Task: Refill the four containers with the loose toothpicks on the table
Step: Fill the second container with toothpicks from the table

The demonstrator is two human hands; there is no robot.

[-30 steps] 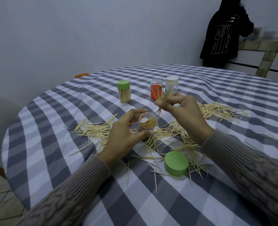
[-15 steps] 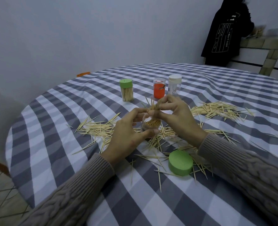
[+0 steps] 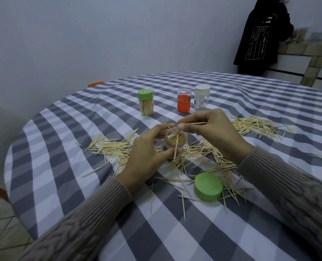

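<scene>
My left hand grips a clear open container partly filled with toothpicks, held just above the table centre. My right hand pinches a few toothpicks right over the container's mouth; one toothpick hangs down over its rim. Its green lid lies on the cloth near me. Farther back stand a green-lidded container full of toothpicks, an orange container and a white-lidded container. Loose toothpicks lie in heaps on the left, under my hands, and in a right pile.
The round table wears a grey and white checked cloth; its edge curves along the left. A person in a black top stands at the far right by a tiled counter. An orange chair edge shows behind the table.
My right hand has carried a pinch of toothpicks from above down to the container's mouth, and most have dropped in. The left hand has kept hold of the container.
</scene>
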